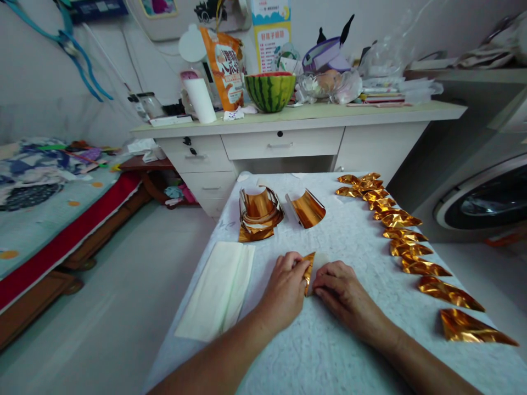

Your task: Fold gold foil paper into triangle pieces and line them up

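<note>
Near the middle of the cloth-covered table (272,351), a piece of gold foil (308,269) sits between my two hands, with a pale, thin sheet (319,266) against its right side. My left hand (288,282) is closed on the foil, its fingers partly covering it. The fingers of my right hand (340,291) are pinched at the pale sheet's edge. Beyond my hands lie a curled stack of gold foil sheets (259,211) and a single curled foil sheet (308,209). A stack of pale paper (216,291) lies left of my left hand.
Several folded gold foil pieces (411,266) run along the table's right edge. Behind stands a white desk (284,125) with a cut watermelon (270,92), an orange pouch (224,68) and bags on top. A bed (61,219) is at left, a washing machine (481,181) at right.
</note>
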The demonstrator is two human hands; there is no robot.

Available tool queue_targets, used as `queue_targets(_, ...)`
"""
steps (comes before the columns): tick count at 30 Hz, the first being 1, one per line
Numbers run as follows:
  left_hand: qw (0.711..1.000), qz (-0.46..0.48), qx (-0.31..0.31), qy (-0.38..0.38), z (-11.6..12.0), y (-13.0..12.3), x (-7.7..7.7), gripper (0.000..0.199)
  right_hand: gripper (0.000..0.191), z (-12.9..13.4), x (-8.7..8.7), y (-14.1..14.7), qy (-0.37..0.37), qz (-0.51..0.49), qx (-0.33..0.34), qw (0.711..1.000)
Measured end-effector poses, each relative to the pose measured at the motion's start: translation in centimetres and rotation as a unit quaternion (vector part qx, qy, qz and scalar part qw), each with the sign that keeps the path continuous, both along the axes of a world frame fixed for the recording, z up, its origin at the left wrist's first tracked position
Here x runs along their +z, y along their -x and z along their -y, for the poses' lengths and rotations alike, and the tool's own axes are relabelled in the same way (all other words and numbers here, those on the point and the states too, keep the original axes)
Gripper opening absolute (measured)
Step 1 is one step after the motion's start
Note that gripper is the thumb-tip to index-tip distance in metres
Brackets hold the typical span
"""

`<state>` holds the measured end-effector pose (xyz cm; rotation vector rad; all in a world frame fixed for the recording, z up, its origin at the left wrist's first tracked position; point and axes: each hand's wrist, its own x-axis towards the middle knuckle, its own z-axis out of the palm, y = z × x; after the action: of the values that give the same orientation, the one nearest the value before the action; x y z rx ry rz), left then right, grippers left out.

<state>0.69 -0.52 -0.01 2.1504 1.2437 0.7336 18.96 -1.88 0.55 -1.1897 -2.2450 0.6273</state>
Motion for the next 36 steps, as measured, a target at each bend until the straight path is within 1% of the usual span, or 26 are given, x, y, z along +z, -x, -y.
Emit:
queue_targets(3,0.999,-0.028,0.005,0.019,0.1,0.0,0.3,0.038,0.013,-0.4,0.1,-0.1,0.018,0.000,-0.006,1.000)
queue_targets(7,0.997,-0.073,-0.005,0.037,0.0,-0.1,0.7,0.039,0.012,-0.7,-0.1,-0.2,0.031,0.009,-0.019,0.999)
queue_targets(12,0.994,-0.095,-0.005,0.062,0.0,0.1,1.3,0.042,0.011,-0.6,-0.1,-0.1,0.034,0.018,-0.031,0.999)
queue_targets(17,0.993,-0.108,0.020,0.051,0.1,0.2,1.5,0.039,0.010,-0.6,0.0,0.1,0.036,0.031,-0.033,0.998)
queue_targets(21,0.991,-0.125,0.001,0.049,-0.2,0.1,1.3,0.036,0.009,-0.6,-0.1,0.1,0.028,0.040,-0.028,0.998)
queue_targets(26,0.989,-0.131,-0.027,0.058,-0.6,0.1,1.5,0.034,0.009,-0.6,-0.3,0.2,0.019,0.051,-0.041,0.998)
queue_targets(30,0.991,-0.116,-0.027,0.059,-0.7,0.2,1.6,0.038,0.009,-0.7,-0.5,0.4,0.012,0.063,-0.062,0.996)
queue_targets(36,0.994,-0.093,-0.013,0.061,-0.8,0.3,1.5,0.041,0.010,-0.8,-0.8,0.5,-0.001,0.072,-0.070,0.995)
